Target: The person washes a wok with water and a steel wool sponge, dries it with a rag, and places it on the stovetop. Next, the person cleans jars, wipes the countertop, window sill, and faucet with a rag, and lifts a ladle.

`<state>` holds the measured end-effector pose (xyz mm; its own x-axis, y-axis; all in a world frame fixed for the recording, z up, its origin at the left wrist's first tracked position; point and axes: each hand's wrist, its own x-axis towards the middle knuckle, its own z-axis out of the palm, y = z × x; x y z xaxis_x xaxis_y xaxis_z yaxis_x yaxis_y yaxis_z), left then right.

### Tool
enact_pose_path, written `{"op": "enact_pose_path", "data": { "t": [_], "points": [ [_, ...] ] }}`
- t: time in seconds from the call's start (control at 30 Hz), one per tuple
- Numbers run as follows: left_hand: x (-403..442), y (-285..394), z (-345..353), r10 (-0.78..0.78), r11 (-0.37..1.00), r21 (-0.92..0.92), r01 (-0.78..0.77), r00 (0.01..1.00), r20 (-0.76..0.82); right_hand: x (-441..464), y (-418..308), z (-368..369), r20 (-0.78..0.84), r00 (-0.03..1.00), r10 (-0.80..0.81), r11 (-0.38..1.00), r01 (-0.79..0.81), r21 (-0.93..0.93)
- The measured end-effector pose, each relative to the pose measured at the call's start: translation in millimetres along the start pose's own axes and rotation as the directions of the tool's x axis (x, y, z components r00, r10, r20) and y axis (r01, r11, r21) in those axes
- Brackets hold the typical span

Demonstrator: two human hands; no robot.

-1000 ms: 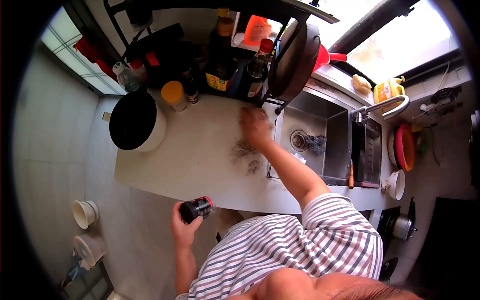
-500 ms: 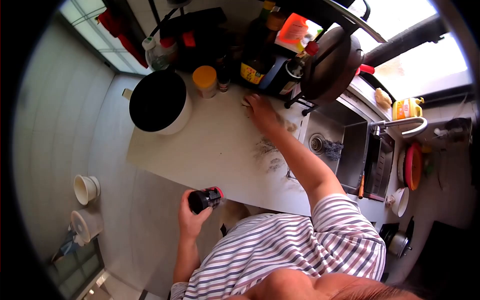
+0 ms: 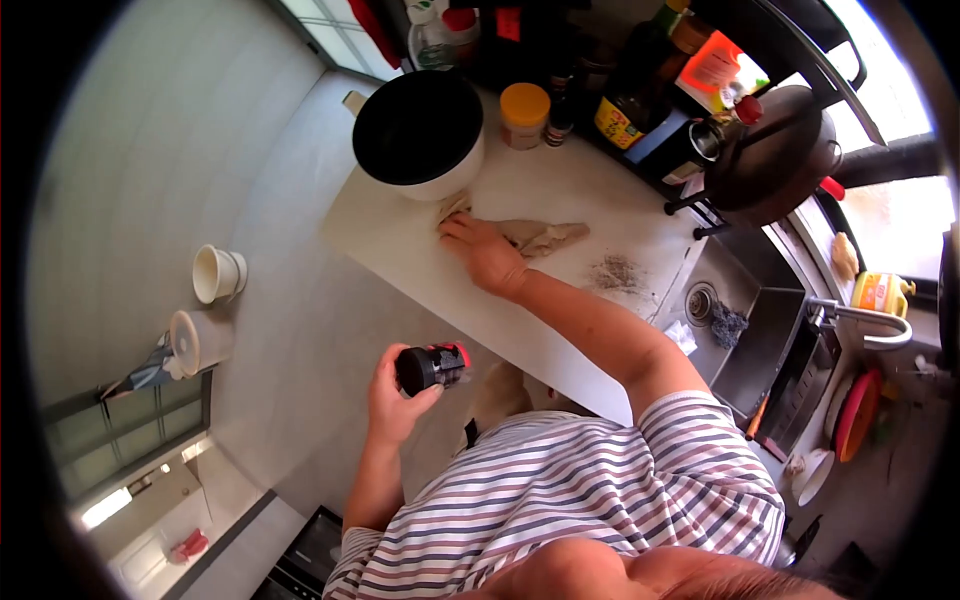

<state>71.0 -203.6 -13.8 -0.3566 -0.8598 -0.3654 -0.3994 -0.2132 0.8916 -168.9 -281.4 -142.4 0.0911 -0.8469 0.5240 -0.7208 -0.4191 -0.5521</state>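
My left hand (image 3: 396,402) is closed around a small dark jar (image 3: 432,368) with a black cap at one end and red at the other. It holds the jar tilted on its side, off the counter's front edge. My right hand (image 3: 484,256) presses on a beige cloth (image 3: 545,238) lying crumpled on the white counter (image 3: 400,238). Its fingers are bent over one bunched end, just in front of a white pot (image 3: 445,182) with a black inside. A patch of dark specks (image 3: 617,273) lies on the counter right of the cloth.
A yellow-lidded jar (image 3: 524,112) and several bottles stand along the counter's back. A dark wok (image 3: 775,155) leans on a rack near the sink (image 3: 735,365), which has a tap (image 3: 868,322). White buckets (image 3: 213,275) stand on the floor at left.
My right hand has moved from the back of the counter to near the pot, with the cloth now showing. My left hand still holds the jar. The whole view has shifted and turned.
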Motion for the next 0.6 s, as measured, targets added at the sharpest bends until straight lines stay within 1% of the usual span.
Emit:
{"op": "enact_pose_path", "data": {
  "t": [0.07, 0.1, 0.13, 0.17, 0.2, 0.23, 0.27, 0.3, 0.33, 0.37, 0.4, 0.47, 0.5, 0.57, 0.6],
  "points": [
    [-10, -14, -4, -0.002, 1.0, 0.012, 0.002, 0.999, -0.04, 5, 2, 18, 0.107, 0.985, -0.136, 0.974, 0.113, 0.196],
    [-15, -20, -5, -0.002, 1.0, 0.023, 0.004, 0.998, -0.066, 15, -3, 18, 0.107, 0.983, -0.149, 0.971, 0.125, 0.203],
    [-19, -21, -8, -0.004, 1.0, 0.023, 0.006, 0.997, -0.078, 28, -13, 14, 0.183, 0.981, -0.072, 0.934, 0.002, 0.358],
    [-25, -21, -10, -0.035, 0.999, 0.011, 0.037, 0.994, -0.099, 40, -23, 12, 0.273, 0.962, -0.006, 0.86, -0.135, 0.492],
    [-31, -22, -12, -0.071, 0.997, -0.002, 0.071, 0.991, -0.117, 54, -24, 17, 0.22, 0.965, -0.143, 0.905, 0.037, 0.425],
    [-36, -28, -13, -0.082, 0.997, -0.007, 0.082, 0.989, -0.121, 73, -22, 25, 0.179, 0.943, -0.282, 0.915, 0.208, 0.344],
    [-40, -35, -14, -0.075, 0.997, -0.011, 0.074, 0.984, -0.161, 92, -26, 28, 0.321, 0.926, -0.2, 0.921, 0.065, 0.384],
    [-43, -42, -13, -0.07, 0.998, -0.015, 0.068, 0.978, -0.196, 109, -28, 36, 0.461, 0.88, -0.118, 0.913, -0.086, 0.398],
    [-47, -44, -13, -0.085, 0.996, -0.018, 0.083, 0.979, -0.188, 127, -22, 54, 0.512, 0.829, -0.227, 0.97, 0.144, 0.198],
    [-49, -46, -12, -0.08, 0.997, -0.028, 0.076, 0.973, -0.218, 135, -17, 67, 0.584, 0.751, -0.308, 0.925, 0.379, 0.002],
    [-51, -48, -10, -0.074, 0.997, -0.039, 0.067, 0.966, -0.249, 130, -20, 64, 0.593, 0.748, -0.297, 0.93, 0.367, 0.003],
    [-52, -45, -8, -0.097, 0.994, -0.066, 0.083, 0.963, -0.251, 128, -31, 50, 0.58, 0.81, -0.088, 0.985, 0.159, -0.073],
    [-53, -45, -6, -0.089, 0.995, -0.075, 0.072, 0.961, -0.263, 117, -26, 53, 0.588, 0.804, -0.086, 0.984, 0.16, -0.075],
    [-54, -45, -2, -0.088, 0.993, -0.095, 0.063, 0.955, -0.282, 84, -5, 55, 0.493, 0.844, -0.212, 0.976, 0.207, 0.067],
    [-53, -45, -2, -0.085, 0.994, -0.091, 0.062, 0.958, -0.275, 73, -4, 40, 0.569, 0.805, -0.167, 0.986, 0.127, 0.111]
  ]
}}
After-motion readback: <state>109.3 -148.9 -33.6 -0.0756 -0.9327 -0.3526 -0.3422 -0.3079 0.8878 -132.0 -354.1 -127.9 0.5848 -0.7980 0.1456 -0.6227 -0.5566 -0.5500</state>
